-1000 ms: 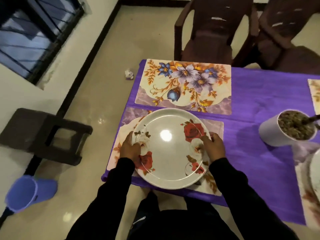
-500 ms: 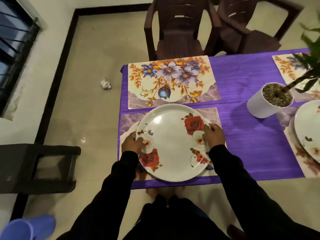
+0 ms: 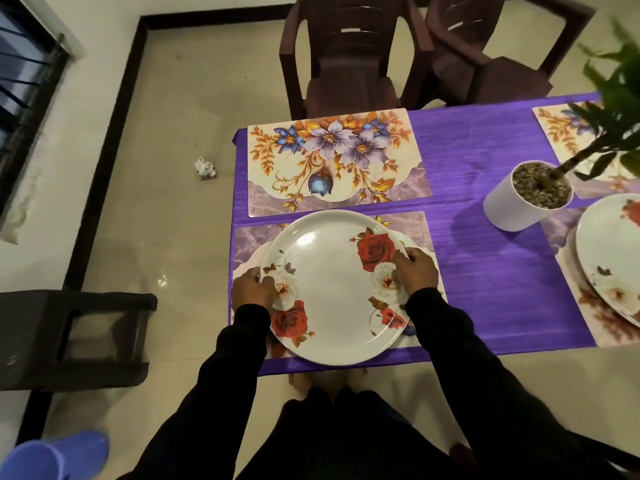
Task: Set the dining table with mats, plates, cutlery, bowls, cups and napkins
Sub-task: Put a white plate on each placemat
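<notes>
Round white rose-patterned plate (image 3: 334,289) lies on near floral placemat (image 3: 420,230), both hands' fingers (image 3: 401,258) gripping its rim; opposite floral mat (image 3: 337,161) lacks a plate; cutlery, bowls, cups, napkins unseen.

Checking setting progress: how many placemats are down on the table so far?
4. One under the held plate; one bare mat beyond it; one at the far right corner; one under the right plate. More may lie off-frame.

Both hands (image 3: 336,282) on rose plate (image 3: 332,289) rim, atop near mat (image 3: 252,237).
</notes>
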